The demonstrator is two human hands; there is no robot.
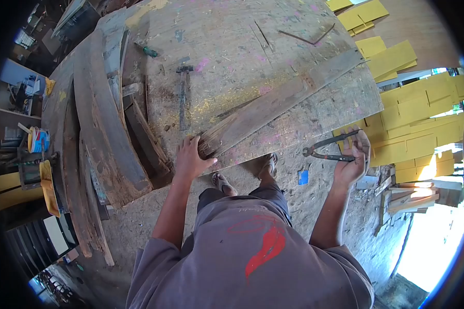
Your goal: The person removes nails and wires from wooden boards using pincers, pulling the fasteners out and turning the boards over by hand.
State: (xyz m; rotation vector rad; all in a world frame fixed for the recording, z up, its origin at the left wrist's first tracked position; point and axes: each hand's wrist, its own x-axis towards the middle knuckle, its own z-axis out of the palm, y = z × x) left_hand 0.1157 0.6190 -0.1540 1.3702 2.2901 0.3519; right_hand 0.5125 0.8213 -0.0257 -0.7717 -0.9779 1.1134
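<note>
A worn wooden plank [273, 110] lies slantwise across the workbench, its near end at my left hand [188, 157]. The fingers of that hand grip this end, with the thumb at the bench edge. My right hand [357, 160] is closed on one handle of a pair of pincers [335, 139], held over the floor beyond the bench's front edge. The pincers' handles are spread apart, and their head points left, away from the plank. Thin nails seem to stick out at the plank's far right end.
On the workbench [232, 46] lie a hammer [183, 95], a green-handled screwdriver [148, 51] and a bent metal rod [309, 40]. Old boards [100, 110] are stacked at the left. Yellow panels [404, 108] stand at the right. A blue piece [303, 177] lies on the floor.
</note>
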